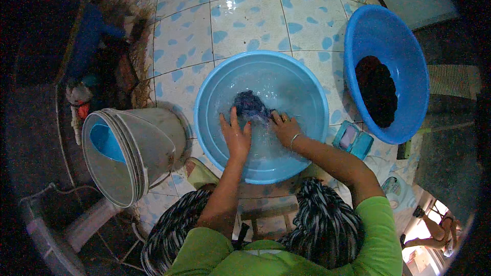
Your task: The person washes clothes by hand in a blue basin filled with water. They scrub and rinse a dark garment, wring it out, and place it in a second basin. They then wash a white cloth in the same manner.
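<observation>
A light blue plastic basin (261, 174) with cloudy water stands on the tiled floor in front of me. Dark, wet cloth (249, 104) lies in the water near the basin's middle. My left hand (236, 134) is over the water at the cloth's lower left, fingers spread; whether its fingertips touch the cloth cannot be told. My right hand (285, 128), with a ring and a bangle, has its fingertips at the cloth's right end, where a thin part of it stretches out. Whether those fingers grip the cloth is unclear.
A whitish bucket (161, 134) with a blue vessel (105, 142) inside stands at left. At right, a deeper blue basin (412, 84) holds dark cloth (378, 92). Near it are a teal soap box (362, 143) and a plastic jug (399, 191). Another person (437, 232) shows at lower right.
</observation>
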